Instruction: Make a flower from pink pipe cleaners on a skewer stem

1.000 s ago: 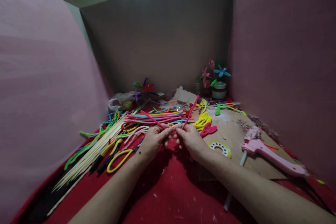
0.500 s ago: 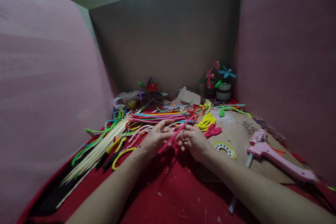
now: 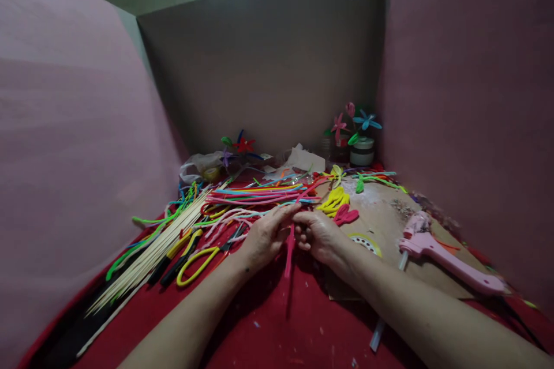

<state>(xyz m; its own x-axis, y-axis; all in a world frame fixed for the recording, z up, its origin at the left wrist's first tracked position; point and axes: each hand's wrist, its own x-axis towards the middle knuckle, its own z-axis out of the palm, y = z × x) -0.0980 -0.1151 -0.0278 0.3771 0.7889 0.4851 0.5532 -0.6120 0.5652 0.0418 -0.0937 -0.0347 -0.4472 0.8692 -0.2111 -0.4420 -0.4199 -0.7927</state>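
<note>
A deep pink pipe cleaner (image 3: 289, 256) hangs between my two hands, its lower end pointing down toward me over the red cloth (image 3: 268, 334). My left hand (image 3: 265, 239) is closed, thumb and fingers pinching it from the left. From the other side my right hand (image 3: 322, 236) grips it with curled fingers. The fingertips nearly meet and hide part of the stem. Just beyond the right hand lie a looped pink pipe cleaner piece (image 3: 346, 215) and a yellow looped bundle (image 3: 333, 202). Scissors with yellow handles (image 3: 197, 268) rest left of my left wrist.
Loose pipe cleaners (image 3: 259, 196) spread behind the hands. Wooden sticks (image 3: 160, 248) and black-and-yellow pliers (image 3: 182, 259) lie left. A pink glue gun (image 3: 450, 259) and a tape roll (image 3: 367, 244) are on cardboard (image 3: 381, 219) at right. Pipe-cleaner flowers (image 3: 366, 121) stand at the back.
The pink pipe cleaner has swung from a slant to nearly upright, its lower end now pointing down. My hands have drawn closer together. The whole view has shifted slightly.
</note>
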